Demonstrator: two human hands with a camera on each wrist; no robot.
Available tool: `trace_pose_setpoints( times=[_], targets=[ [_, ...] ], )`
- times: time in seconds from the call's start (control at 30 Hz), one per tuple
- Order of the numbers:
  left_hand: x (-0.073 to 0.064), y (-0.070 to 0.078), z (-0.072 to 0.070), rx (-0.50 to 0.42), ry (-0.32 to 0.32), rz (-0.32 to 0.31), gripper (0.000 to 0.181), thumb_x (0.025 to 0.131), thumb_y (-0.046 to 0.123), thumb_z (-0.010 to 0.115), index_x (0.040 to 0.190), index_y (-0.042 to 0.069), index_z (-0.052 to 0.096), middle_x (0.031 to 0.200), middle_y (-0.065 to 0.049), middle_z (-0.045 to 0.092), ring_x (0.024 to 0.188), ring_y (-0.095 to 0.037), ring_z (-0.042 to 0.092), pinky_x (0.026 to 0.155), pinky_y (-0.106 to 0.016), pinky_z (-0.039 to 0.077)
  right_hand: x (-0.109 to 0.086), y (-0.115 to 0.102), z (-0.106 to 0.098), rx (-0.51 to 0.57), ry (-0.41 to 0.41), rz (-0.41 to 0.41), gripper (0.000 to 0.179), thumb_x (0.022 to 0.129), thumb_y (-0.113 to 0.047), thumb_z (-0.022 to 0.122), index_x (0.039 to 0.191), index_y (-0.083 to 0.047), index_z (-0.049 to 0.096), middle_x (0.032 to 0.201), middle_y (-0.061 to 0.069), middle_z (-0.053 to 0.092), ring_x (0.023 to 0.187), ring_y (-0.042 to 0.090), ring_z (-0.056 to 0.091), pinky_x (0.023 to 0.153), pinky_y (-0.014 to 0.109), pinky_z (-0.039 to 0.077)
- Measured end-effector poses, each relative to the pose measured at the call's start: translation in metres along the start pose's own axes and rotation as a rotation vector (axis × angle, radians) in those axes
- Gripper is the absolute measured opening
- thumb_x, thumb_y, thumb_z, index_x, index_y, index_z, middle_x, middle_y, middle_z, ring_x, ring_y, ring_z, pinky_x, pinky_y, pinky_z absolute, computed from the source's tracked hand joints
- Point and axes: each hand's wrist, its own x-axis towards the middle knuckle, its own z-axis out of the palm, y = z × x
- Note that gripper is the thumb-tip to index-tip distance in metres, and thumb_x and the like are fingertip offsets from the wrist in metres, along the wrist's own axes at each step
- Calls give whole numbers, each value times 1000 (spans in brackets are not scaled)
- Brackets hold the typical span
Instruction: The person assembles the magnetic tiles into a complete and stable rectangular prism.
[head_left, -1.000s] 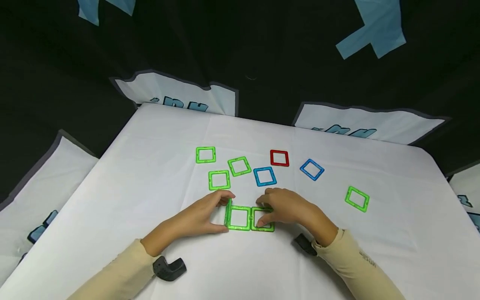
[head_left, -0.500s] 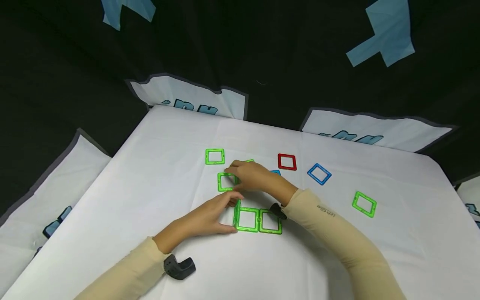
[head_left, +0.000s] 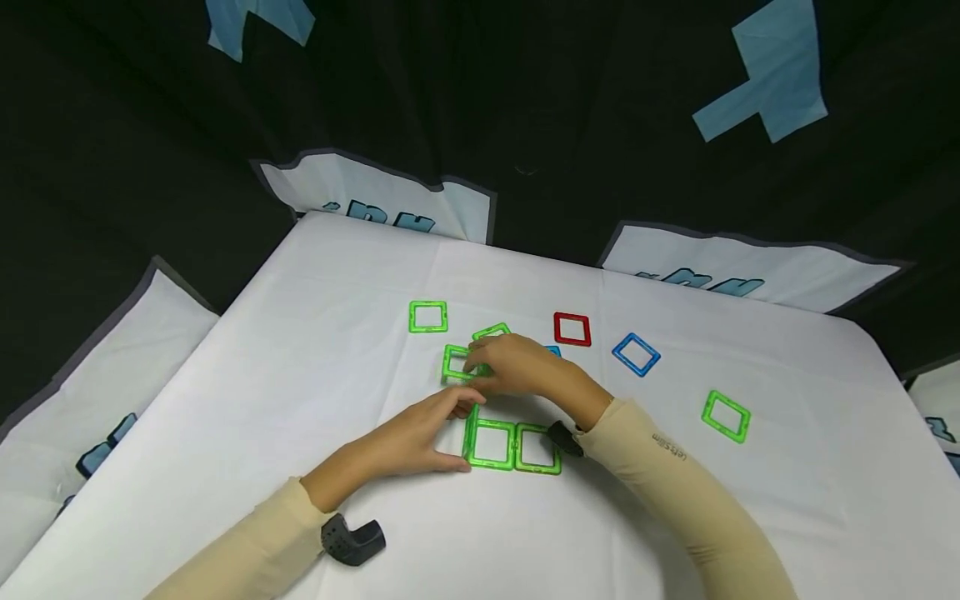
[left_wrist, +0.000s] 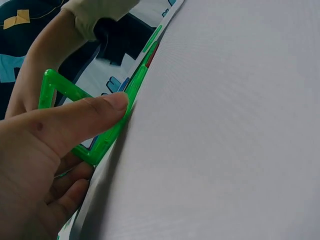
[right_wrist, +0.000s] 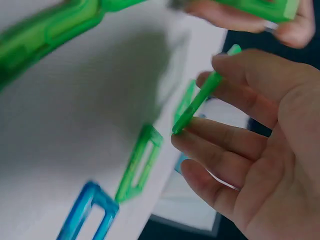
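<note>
My left hand [head_left: 408, 437] holds a green square magnetic tile [left_wrist: 65, 85] upright, thumb on its near side edge. This tile stands at the left edge of a flat green tile [head_left: 491, 464], which joins a second flat green tile [head_left: 538, 470] on its right. Beyond them, my right hand [head_left: 517, 367] pinches another green square tile [right_wrist: 200, 102] between thumb and fingers. In the right wrist view that tile is tilted and raised off the white table. The right wrist's black camera mount [head_left: 564, 439] overlaps the second flat tile's corner.
Loose tiles lie farther back on the white table [head_left: 337, 333]: a green tile [head_left: 428, 330], a red tile [head_left: 572, 342], a blue tile [head_left: 647, 345], and a green tile [head_left: 722, 431] at right. Another green tile [head_left: 491, 330] and a blue tile [head_left: 553, 350] are partly hidden by the right hand.
My right hand has left the second flat tile, reached forward and left, and picked up a loose green tile. The left hand keeps its hold on the upright tile.
</note>
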Motion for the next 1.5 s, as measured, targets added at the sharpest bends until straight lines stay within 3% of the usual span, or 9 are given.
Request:
trace_pose_setpoints(
  times=[0.1, 0.2, 0.3, 0.43, 0.7, 0.97, 1.17, 1.27, 1.5],
  targets=[
    [-3, 0, -1, 8, 1, -6, 76, 71, 26, 78, 131, 11, 34, 124, -3, 49, 110, -12, 51, 96, -28, 42, -16, 4, -2, 34, 116, -34, 16, 88, -16, 58, 97, -8, 69, 104, 5, 67, 92, 16, 61, 79, 29, 50],
    [-4, -1, -1, 6, 8, -8, 76, 71, 26, 78, 131, 12, 34, 124, -2, 49, 109, -11, 51, 96, -27, 42, -32, 7, -4, 44, 228, -20, 15, 88, -11, 57, 94, -5, 69, 90, 3, 68, 75, 12, 58, 69, 25, 50],
    [-6, -1, -2, -6, 8, -6, 77, 69, 31, 79, 131, 13, 35, 126, -2, 49, 110, -11, 51, 96, -27, 42, -48, 8, -5, 32, 305, 6, 16, 87, -11, 57, 96, -5, 70, 88, 3, 68, 72, 10, 58, 66, 22, 50],
    [-8, 0, -4, -18, 7, 0, 81, 68, 40, 77, 132, 14, 35, 126, -2, 49, 110, -12, 52, 96, -28, 43, -63, 6, -4, 15, 349, 21, 14, 86, -10, 57, 90, -5, 70, 78, 0, 66, 63, 8, 52, 58, 20, 45],
    [-3, -2, -3, -30, 50, -8, 92, 70, 36, 78, 140, 12, 23, 117, -2, 51, 106, -12, 53, 94, -28, 44, -67, -6, 3, -55, 279, 2, 11, 85, -10, 57, 80, -8, 67, 71, -2, 62, 60, 6, 49, 55, 18, 41],
    [-3, -3, -1, -40, 61, 5, 95, 70, 35, 78, 142, 12, 21, 118, -2, 49, 105, -12, 53, 93, -26, 44, -64, -14, 12, -99, 224, -26, 13, 85, -10, 57, 76, -11, 66, 61, -5, 54, 53, 5, 43, 53, 21, 39],
    [-1, -3, -3, -31, 56, -1, 92, 71, 35, 77, 142, 12, 23, 119, 0, 49, 106, -11, 53, 94, -27, 44, -63, -14, 11, -61, 184, -4, 13, 86, -11, 56, 81, -10, 67, 63, -5, 54, 54, 5, 44, 53, 20, 39],
    [-1, -3, -2, -15, 53, 2, 87, 72, 37, 75, 141, 16, 26, 117, 2, 49, 106, -10, 52, 93, -27, 44, -64, -13, 9, -22, 147, 8, 13, 88, -12, 55, 85, -9, 68, 66, -4, 56, 57, 6, 45, 54, 19, 39],
    [-2, -2, 2, 2, 63, 27, 57, 77, 34, 72, 127, 25, 48, 116, 6, 47, 102, -8, 51, 89, -27, 46, -66, -9, 9, 19, 108, 14, 14, 89, -11, 54, 82, -10, 67, 65, -6, 52, 59, 6, 43, 53, 19, 36]
  ],
)
